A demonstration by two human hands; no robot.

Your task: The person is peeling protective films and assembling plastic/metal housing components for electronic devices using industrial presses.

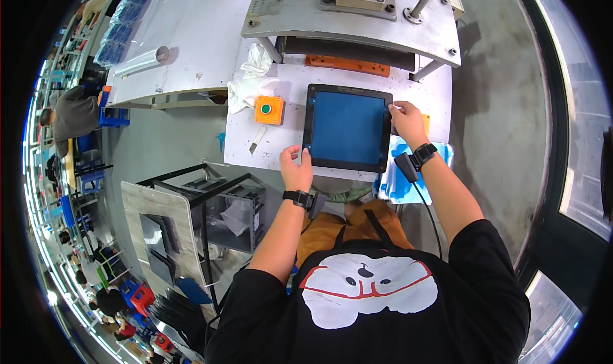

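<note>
A flat rectangular panel (348, 128), dark blue with a wide black frame, lies on the white worktable in front of me. My left hand (296, 169) holds its lower left corner, thumb along the edge. My right hand (408, 122) grips the right edge near the upper corner; some of its fingertips are hidden. Left of the panel sit an orange box with a green push button (265, 109) and a small flat blade-like tool (257, 140). Blue and white sheets (399, 179) lie beneath my right wrist at the table's right front corner.
A metal press (357, 25) on posts stands behind the panel, an orange-brown bar (348, 65) under it. White cloth (251, 86) lies at the left. A side table (185, 32) holds a clear roll. Nearer me stands a rack (191, 204). Other people sit far left.
</note>
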